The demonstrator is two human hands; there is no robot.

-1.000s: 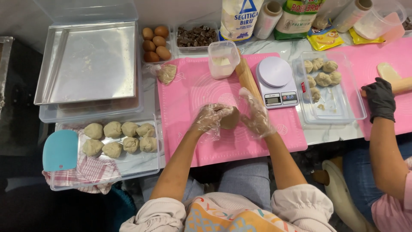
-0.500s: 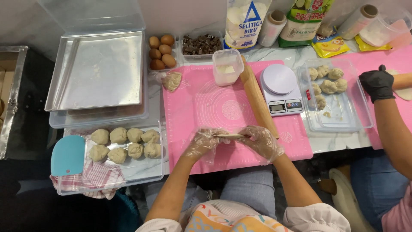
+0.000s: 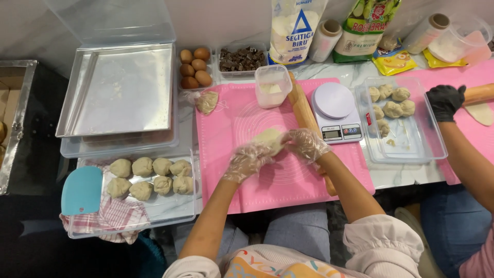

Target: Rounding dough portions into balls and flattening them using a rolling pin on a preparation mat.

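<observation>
Both my hands wear thin clear plastic gloves and hold one pale piece of dough above the pink silicone mat. My left hand grips its lower left side. My right hand pinches its right edge. A wooden rolling pin lies on the mat just right of my right hand, partly hidden under my forearm. A small clear tub with flour stands at the mat's far edge.
A clear tray of several dough balls and a blue scraper sit left. Metal baking trays, eggs, chocolate chunks, a white scale. A co-worker's black-gloved hand holds another rolling pin at right.
My hands have lifted and turned the dough piece, which now shows as a pale flattened round between them. The view shifted slightly; the co-worker's gloved hand stays on the right.
</observation>
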